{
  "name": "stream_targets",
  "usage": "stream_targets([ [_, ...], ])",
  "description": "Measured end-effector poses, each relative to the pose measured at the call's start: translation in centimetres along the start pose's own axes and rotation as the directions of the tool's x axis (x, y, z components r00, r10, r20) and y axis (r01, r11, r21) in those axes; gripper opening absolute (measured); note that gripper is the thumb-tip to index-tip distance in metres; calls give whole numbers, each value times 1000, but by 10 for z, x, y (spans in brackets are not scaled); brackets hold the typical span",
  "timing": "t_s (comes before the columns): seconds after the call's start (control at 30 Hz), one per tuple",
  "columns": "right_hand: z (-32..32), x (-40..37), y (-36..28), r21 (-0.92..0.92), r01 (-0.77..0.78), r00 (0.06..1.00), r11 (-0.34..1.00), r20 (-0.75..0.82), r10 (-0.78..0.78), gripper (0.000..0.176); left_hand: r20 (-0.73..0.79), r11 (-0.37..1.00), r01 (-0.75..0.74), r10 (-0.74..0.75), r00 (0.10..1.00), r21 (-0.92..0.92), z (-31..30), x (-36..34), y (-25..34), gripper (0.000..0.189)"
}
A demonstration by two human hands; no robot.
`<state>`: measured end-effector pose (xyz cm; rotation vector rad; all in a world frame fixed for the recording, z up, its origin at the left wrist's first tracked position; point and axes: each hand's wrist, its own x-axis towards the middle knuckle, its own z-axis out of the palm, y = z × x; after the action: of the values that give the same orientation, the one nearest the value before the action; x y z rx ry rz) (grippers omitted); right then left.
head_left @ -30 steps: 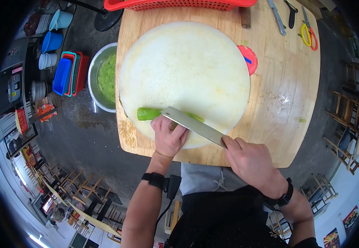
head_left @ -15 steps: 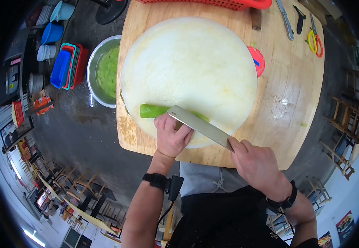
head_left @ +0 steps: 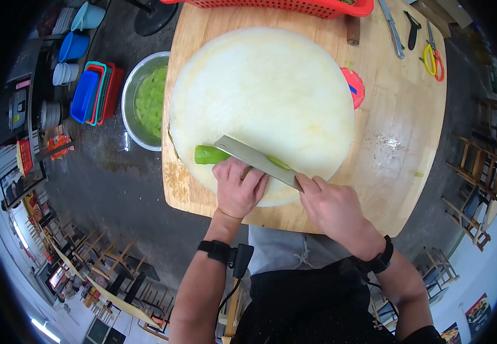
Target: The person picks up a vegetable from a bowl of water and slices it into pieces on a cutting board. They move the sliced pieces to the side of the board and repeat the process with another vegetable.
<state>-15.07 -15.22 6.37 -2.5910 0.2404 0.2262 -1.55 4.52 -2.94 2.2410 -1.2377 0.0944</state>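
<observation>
A thick, pale-green vegetable stem (head_left: 209,155), like peeled celtuce, lies across the lower part of a round white cutting board (head_left: 260,86). Curled fingertips of my left hand (head_left: 238,189) press it down from the near side. My right hand (head_left: 333,209) is closed round the handle end of a cleaver (head_left: 258,161). The broad blade slants over the stem, just beyond my left knuckles, and covers its middle; the stem's thinner right end shows past the blade.
A metal basin (head_left: 127,109) of green slices in liquid stands left of the wooden table (head_left: 397,172). Along the far side are a red basket (head_left: 248,3), a knife (head_left: 393,31), a peeler (head_left: 413,31) and scissors (head_left: 432,54). A red round object (head_left: 356,94) sticks out beside the board.
The cleaver and my right hand have moved left along the stem, the blade now lying further over it. My left hand has stayed nearly in place.
</observation>
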Motion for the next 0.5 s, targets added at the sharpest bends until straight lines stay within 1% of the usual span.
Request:
stream_targets([
  [0.1,-5,-14,13,27,-19,1000,999,1,19,22,-28,1000,14,-15,999,-9,0,4,3,35],
  [0.13,-6,-18,20,52,-47,999,998,9,47,22,-35,1000,16,-16,999,-7,0,5,3,35],
  [0.17,-6,-21,22,79,-76,997,994,19,75,22,-27,1000,8,-8,1000,-25,0,4,3,35],
  [0.2,-7,-19,23,78,-72,997,994,18,71,22,-20,999,-1,0,1000,-44,0,4,3,35],
  [0.27,-12,-15,24,180,-122,981,976,-127,146,22,-30,999,-7,6,1000,-49,-1,5,3,35],
  [0.4,-31,-9,6,149,-100,985,984,-128,119,21,-36,998,-28,26,999,-53,-1,6,3,37],
  [0.47,-33,-13,0,95,-37,996,995,-72,44,21,-48,999,-18,16,999,-48,-1,7,4,36],
  [0.5,-34,-15,-1,95,-35,997,995,-69,42,21,-61,999,-6,4,998,-41,-2,6,4,35],
])
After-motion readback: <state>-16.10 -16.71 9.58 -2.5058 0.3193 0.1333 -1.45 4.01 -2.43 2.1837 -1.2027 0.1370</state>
